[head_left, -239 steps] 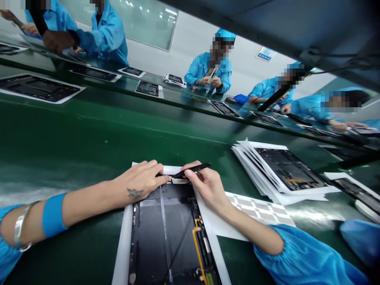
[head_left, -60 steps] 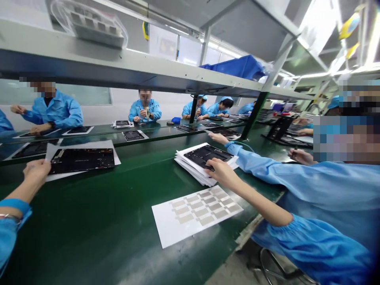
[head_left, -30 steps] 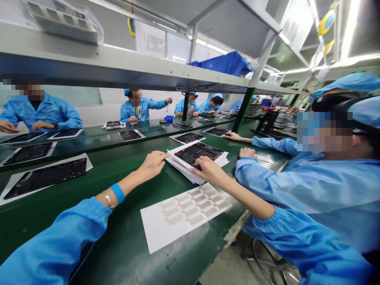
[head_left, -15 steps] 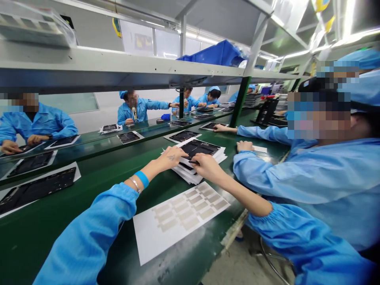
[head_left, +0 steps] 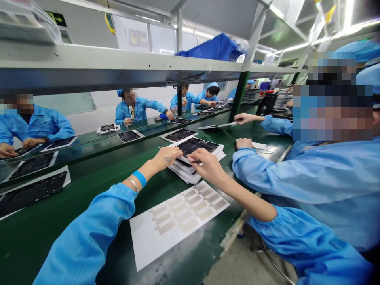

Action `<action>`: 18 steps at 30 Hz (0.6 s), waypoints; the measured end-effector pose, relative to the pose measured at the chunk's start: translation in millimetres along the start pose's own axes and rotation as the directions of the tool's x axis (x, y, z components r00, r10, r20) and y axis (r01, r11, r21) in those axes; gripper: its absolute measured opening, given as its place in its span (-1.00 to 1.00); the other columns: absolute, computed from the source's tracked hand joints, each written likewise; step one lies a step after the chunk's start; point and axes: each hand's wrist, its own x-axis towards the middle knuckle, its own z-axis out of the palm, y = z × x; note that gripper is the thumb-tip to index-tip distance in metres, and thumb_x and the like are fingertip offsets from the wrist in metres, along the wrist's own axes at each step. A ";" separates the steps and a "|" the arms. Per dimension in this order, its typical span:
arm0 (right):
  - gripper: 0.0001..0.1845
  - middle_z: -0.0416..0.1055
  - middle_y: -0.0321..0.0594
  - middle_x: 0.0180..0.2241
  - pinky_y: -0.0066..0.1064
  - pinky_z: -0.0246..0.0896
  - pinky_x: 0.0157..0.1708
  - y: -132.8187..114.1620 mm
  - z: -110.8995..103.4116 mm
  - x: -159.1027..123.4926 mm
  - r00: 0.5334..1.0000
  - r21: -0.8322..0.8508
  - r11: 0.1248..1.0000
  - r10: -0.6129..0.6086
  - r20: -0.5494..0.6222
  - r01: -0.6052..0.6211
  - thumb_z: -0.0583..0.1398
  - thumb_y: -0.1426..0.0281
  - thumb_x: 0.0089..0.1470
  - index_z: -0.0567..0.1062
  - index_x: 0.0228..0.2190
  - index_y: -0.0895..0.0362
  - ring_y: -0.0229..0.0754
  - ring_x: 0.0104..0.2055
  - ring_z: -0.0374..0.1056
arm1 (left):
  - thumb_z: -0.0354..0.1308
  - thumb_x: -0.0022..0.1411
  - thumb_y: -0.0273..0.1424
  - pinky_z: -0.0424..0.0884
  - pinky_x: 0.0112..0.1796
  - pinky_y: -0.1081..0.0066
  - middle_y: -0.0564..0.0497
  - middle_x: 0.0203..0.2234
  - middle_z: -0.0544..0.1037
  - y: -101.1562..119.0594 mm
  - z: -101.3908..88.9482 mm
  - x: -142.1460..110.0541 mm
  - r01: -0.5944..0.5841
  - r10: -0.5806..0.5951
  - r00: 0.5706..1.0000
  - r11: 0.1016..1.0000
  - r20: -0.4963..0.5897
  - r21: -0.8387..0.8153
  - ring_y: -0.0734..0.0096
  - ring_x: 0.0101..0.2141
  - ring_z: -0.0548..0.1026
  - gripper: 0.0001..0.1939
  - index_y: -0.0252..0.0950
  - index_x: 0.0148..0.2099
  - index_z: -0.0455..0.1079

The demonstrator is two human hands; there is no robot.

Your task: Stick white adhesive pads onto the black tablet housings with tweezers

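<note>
Holding 1 pick (head_left: 192, 161) | right grip (head_left: 209, 166) closed | left grip (head_left: 164, 158) open | 1 panel stack (head_left: 196, 146)

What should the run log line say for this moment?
left hand: at edge of stacked device panels | right hand: holding black pen-shaped tool over stack | nearby: white sheet of beige pads

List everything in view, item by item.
Dark green conveyor bench: one, green, across the view.
Black tablet housings on white sheets: one stack, black and white, mid-bench.
White sheet of beige pads: one, white, foreground.
Blue plastic bin: one, blue, on the overhead shelf.
Co-workers in light blue smocks: at least five, blue, around the bench.
Left hand: one, bare, blue wristband, at the stack.
Right hand: one, bare, at the stack, holding a black tool.
</note>
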 end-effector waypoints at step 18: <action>-0.67 0.49 0.05 -0.14 -0.21 0.32 -0.11 -5.7 4.6 -21.3 0.972 -0.186 0.955 -0.235 0.006 0.232 -0.01 0.43 0.32 0.50 -0.04 0.16 -0.01 -0.13 0.39 | -0.10 0.37 -0.61 0.32 -0.36 0.43 -0.13 -0.19 0.46 28.2 -25.1 18.7 0.011 0.008 0.995 0.982 -0.098 0.190 0.26 -0.18 0.45 -0.75 -0.30 -0.09 0.37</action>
